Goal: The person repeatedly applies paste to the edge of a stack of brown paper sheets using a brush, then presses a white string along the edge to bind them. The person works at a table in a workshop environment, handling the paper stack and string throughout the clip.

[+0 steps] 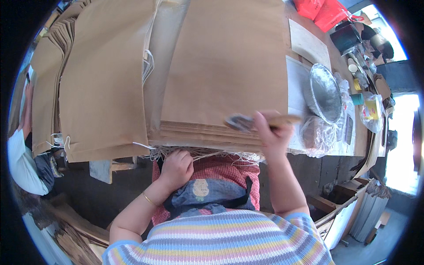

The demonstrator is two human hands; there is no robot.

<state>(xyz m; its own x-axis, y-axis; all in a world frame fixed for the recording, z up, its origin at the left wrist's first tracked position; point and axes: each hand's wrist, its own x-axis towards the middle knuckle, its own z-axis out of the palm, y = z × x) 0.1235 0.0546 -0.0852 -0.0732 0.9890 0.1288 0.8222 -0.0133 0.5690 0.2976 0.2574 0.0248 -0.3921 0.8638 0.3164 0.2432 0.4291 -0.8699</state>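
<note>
In my right hand (276, 134) is a brush (240, 123) with a pale wooden handle, blurred by motion. Its dark head points left over the near edge of a stack of brown paper sheets (225, 66). At the table's front edge my left hand (177, 167) is closed, its fingers curled into a bundle of white strings (212, 154); the fingertips are partly hidden. Left of the stack lies a pile of brown paper pieces (104, 84) with white string loops (149, 66) along its side. A round metal basin (325, 93) sits to the right of the stack.
Beside the basin are a crumpled clear plastic bag (319, 136) and a bag with something yellow (372, 112). Red bags (324, 13) lie at the far right. Another person's arm (27, 106) shows at the far left. Wooden boxes (340, 198) stand low on the right.
</note>
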